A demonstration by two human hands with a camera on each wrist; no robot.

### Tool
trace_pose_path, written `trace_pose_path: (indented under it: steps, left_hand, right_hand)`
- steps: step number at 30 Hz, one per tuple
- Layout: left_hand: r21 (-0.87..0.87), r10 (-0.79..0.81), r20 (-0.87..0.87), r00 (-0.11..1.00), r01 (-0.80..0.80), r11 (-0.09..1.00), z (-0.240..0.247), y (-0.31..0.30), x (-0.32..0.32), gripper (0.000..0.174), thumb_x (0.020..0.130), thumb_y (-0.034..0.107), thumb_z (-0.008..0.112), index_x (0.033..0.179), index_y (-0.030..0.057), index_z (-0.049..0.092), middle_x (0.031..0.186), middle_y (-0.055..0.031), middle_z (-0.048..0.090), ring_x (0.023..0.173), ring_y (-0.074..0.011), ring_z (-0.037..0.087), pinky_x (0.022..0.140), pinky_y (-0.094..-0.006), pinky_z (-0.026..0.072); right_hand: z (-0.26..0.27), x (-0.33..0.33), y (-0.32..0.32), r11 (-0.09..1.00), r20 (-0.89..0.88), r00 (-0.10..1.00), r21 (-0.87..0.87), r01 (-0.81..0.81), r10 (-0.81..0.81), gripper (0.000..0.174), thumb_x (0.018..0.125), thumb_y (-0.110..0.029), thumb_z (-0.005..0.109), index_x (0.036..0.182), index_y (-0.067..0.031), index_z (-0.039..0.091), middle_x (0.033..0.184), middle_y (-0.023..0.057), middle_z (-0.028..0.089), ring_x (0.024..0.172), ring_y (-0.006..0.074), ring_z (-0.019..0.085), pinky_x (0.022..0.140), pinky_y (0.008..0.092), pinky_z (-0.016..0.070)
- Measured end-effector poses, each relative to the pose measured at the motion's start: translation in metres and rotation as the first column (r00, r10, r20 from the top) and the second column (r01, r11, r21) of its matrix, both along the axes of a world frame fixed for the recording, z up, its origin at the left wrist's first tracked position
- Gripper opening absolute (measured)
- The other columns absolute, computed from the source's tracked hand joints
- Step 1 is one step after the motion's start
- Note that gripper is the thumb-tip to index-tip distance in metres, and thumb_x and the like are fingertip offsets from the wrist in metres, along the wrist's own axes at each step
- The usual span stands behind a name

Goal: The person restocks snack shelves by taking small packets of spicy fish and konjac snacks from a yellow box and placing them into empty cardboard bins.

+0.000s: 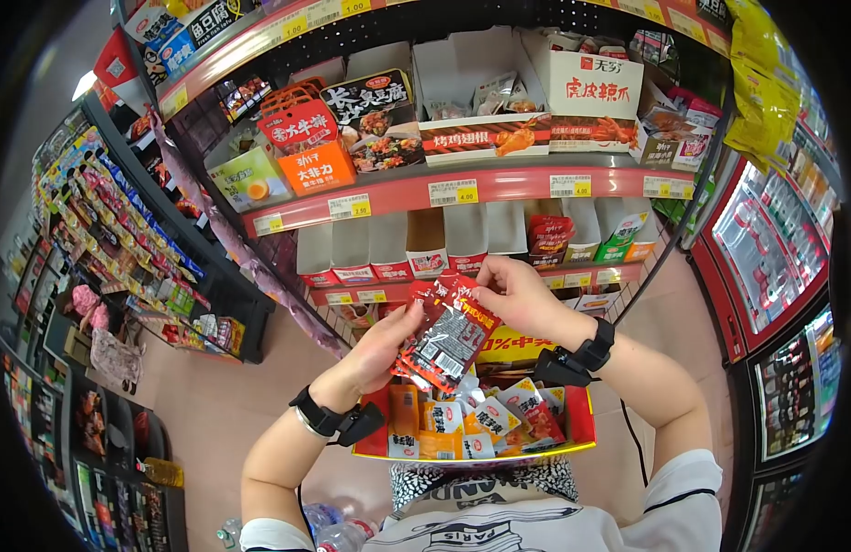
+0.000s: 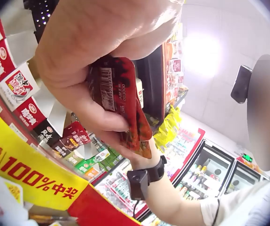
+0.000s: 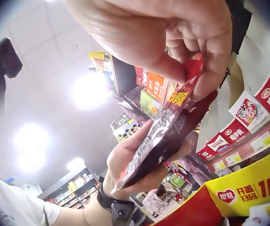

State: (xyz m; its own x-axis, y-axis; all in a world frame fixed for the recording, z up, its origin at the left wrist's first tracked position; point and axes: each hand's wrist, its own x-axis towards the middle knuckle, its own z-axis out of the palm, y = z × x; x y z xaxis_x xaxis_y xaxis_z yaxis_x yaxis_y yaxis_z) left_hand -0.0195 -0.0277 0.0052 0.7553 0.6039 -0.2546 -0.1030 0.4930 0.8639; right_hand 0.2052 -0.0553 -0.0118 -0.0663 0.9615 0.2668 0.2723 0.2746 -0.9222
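Observation:
In the head view, my left hand (image 1: 381, 348) grips several red snack packets (image 1: 451, 339) by their left side, one printed back with a barcode facing up. My right hand (image 1: 525, 296) pinches the top corner of the uppermost packet between thumb and fingers. The right wrist view shows that pinch at the end of the red packet (image 3: 160, 134), with the other packets fanned beneath it. From the left wrist, the thumb and fingers wrap the edges of the packets (image 2: 125, 89). Below both hands sits an open display box (image 1: 580, 440) holding orange, white and red sachets.
Ahead stands a shelf rack (image 1: 398, 189) with snack boxes and price tags. On its lower tier is a row of white-walled cartons (image 1: 467, 248), several with little in sight inside. Drink coolers (image 1: 765, 258) line the right; another stocked shelf (image 1: 205, 304) stands left. Plastic bottles (image 1: 342, 534) are low down.

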Motion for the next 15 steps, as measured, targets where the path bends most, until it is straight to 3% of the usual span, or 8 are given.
trace_pose_path:
  steps: [1, 2, 4, 5, 9, 12, 14, 15]
  left_hand:
    - [0.096, 0.042, -0.114, 0.993, -0.031, 0.995, -0.001, -0.002, 0.001, 0.051, 0.091, 0.021, 0.058, 0.13, -0.0014, 0.035, 0.118, -0.0093, 0.056, 0.101, -0.0152, 0.059, 0.085, -0.0304, 0.0498]
    - [0.096, 0.041, -0.113, 0.993, -0.031, 0.995, 0.001, -0.003, 0.002, 0.051, 0.091, 0.021, 0.058, 0.13, -0.0014, 0.035, 0.118, -0.0093, 0.056, 0.101, -0.0152, 0.059, 0.085, -0.0304, 0.0498]
    - [0.356, 0.051, -0.25, 0.967, 0.043, 0.933, 0.009, -0.006, 0.005, 0.056, 0.084, 0.01, 0.066, 0.129, -0.0024, 0.035, 0.117, -0.0099, 0.055, 0.102, -0.0147, 0.057, 0.088, -0.0303, 0.0477]
    - [0.323, 0.053, -0.241, 0.969, 0.028, 0.946, 0.011, -0.006, 0.007, 0.059, 0.081, 0.003, 0.067, 0.13, -0.0027, 0.035, 0.121, -0.0101, 0.053, 0.107, -0.0152, 0.054, 0.092, -0.0308, 0.045]
    - [0.394, 0.079, -0.255, 0.964, 0.029, 0.919, 0.008, -0.003, 0.012, 0.06, 0.082, 0.003, 0.065, 0.132, -0.0032, 0.032, 0.124, -0.0106, 0.05, 0.11, -0.0162, 0.052, 0.094, -0.031, 0.0434]
    - [0.439, 0.106, -0.219, 0.97, 0.001, 0.899, -0.004, 0.002, 0.016, 0.061, 0.083, 0.002, 0.063, 0.134, -0.0021, 0.03, 0.127, -0.0108, 0.049, 0.113, -0.0165, 0.05, 0.096, -0.0308, 0.0426]
    - [0.501, 0.118, -0.167, 0.979, -0.019, 0.865, -0.01, 0.003, 0.02, 0.062, 0.084, 0.001, 0.062, 0.136, -0.0006, 0.029, 0.126, -0.0108, 0.049, 0.112, -0.0167, 0.05, 0.096, -0.0313, 0.0421]
    - [0.503, 0.115, -0.163, 0.98, -0.018, 0.864, -0.01, 0.002, 0.022, 0.062, 0.084, 0.001, 0.062, 0.136, -0.0006, 0.029, 0.126, -0.0108, 0.049, 0.112, -0.0167, 0.05, 0.096, -0.0313, 0.0421]
  right_hand:
    - [0.0, 0.001, 0.0, 1.0, 0.017, 1.0, 0.009, 0.012, -0.012, 0.01, 0.081, -0.005, 0.061, 0.082, 0.0005, 0.052, 0.072, 0.0056, 0.057, 0.063, 0.0119, 0.053, 0.058, 0.0281, 0.0438]
    - [0.0, 0.003, 0.0, 1.0, 0.033, 0.999, 0.018, 0.024, -0.024, 0.01, 0.081, -0.004, 0.061, 0.082, 0.0006, 0.052, 0.072, 0.0055, 0.057, 0.062, 0.0121, 0.053, 0.057, 0.0283, 0.0438]
    - [0.002, 0.006, -0.002, 0.999, 0.044, 0.999, 0.025, 0.026, -0.027, 0.01, 0.081, -0.005, 0.061, 0.083, 0.0005, 0.053, 0.072, 0.0055, 0.058, 0.061, 0.0117, 0.053, 0.057, 0.0277, 0.0439]
    - [0.003, 0.008, -0.003, 0.999, 0.053, 0.998, 0.032, 0.025, -0.027, 0.011, 0.081, -0.006, 0.062, 0.084, 0.0004, 0.053, 0.072, 0.0054, 0.058, 0.061, 0.0113, 0.053, 0.057, 0.027, 0.044]
    - [0.01, 0.016, -0.013, 0.997, 0.08, 0.994, 0.037, 0.069, -0.071, 0.014, 0.083, -0.011, 0.063, 0.084, 0.0, 0.054, 0.073, 0.0051, 0.059, 0.062, 0.0102, 0.055, 0.057, 0.025, 0.0447]
    - [0.006, 0.024, -0.015, 0.992, -0.013, 1.0, -0.126, 0.024, -0.026, 0.021, 0.086, -0.019, 0.064, 0.089, -0.0005, 0.055, 0.077, 0.0047, 0.061, 0.065, 0.0097, 0.059, 0.055, 0.0236, 0.0465]
    - [0.014, 0.026, -0.023, 0.927, -0.144, 0.988, -0.36, -0.107, 0.058, 0.028, 0.087, -0.025, 0.063, 0.097, -0.0004, 0.055, 0.079, 0.0041, 0.062, 0.071, 0.0101, 0.061, 0.052, 0.0235, 0.0478]
    - [0.01, 0.028, -0.022, 0.921, -0.153, 0.982, -0.356, -0.161, 0.112, 0.033, 0.087, -0.027, 0.064, 0.105, -0.0007, 0.053, 0.082, 0.0039, 0.063, 0.073, 0.01, 0.062, 0.051, 0.0231, 0.0487]
